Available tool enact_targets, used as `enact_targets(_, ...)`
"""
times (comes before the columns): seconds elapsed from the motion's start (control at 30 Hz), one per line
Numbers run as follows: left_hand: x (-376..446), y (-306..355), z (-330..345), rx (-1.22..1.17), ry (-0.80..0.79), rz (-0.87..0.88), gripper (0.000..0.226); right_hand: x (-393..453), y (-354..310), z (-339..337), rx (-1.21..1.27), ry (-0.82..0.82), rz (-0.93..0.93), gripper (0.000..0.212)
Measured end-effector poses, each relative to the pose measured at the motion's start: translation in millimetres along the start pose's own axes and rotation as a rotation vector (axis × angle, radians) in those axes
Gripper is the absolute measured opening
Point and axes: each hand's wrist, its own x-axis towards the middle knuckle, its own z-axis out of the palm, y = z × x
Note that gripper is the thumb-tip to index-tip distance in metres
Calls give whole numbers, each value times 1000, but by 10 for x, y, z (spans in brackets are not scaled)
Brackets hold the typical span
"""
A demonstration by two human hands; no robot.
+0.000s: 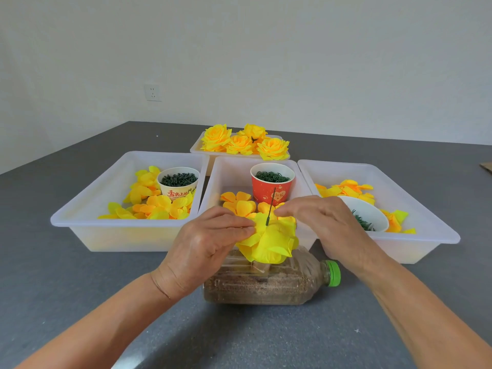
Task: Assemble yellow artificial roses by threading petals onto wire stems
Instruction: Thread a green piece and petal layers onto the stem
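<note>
Pinching the near-left edge of a half-built yellow fabric rose (269,242), the left hand (210,243) has its fingers laid together and flat against the petals, thumb tucked beneath them. The right hand (319,222) comes in from the other side, its fingertips (279,211) pressed on the top of the same bloom; whether the thumb closes under the petals cannot be told. A thin dark green wire stem (271,207) rises out of the flower's middle, between the two hands, tilted slightly right. The rose sits directly above a clear plastic bottle filled with brown sand (266,283), lying on its side with its green screw cap (332,272) pointing right. Behind it, a translucent white plastic tray (229,166) holds loose yellow-orange petal sets (237,202) and a red paper cup of small green rings (272,182). To the left, a second white tray (87,206) holds more petal pieces (151,203) and a cream printed paper cup of dark green parts (178,182). To the right — partly hidden by the right wrist — a third tray (426,222) holds petals (346,190) and a white bowl (372,214) with green pieces. Farther back, a fourth tray (197,149) carries finished yellow roses (245,141). All of it rests on a grey tabletop (80,275) before a white wall (239,49) with a socket (153,92).
</note>
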Motion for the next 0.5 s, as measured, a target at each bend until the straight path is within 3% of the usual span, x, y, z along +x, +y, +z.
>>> enact_targets(0.13, 10, 22, -9, -2, 0, -4, 22, 60, 9, 146, -4, 99, 57, 6)
enact_targets(0.23, 22, 72, -41, -64, 9, -54, 24, 77, 60, 263, 3, 104, 107, 9)
enact_targets(0.37, 101, 146, -88, -229, 53, -201, 42, 82, 107, 302, 88, 107, 137, 10)
enact_targets(0.5, 282, 176, 25, -289, 104, -369, 11, 82, 100, 331, 128, 108, 124, 7)
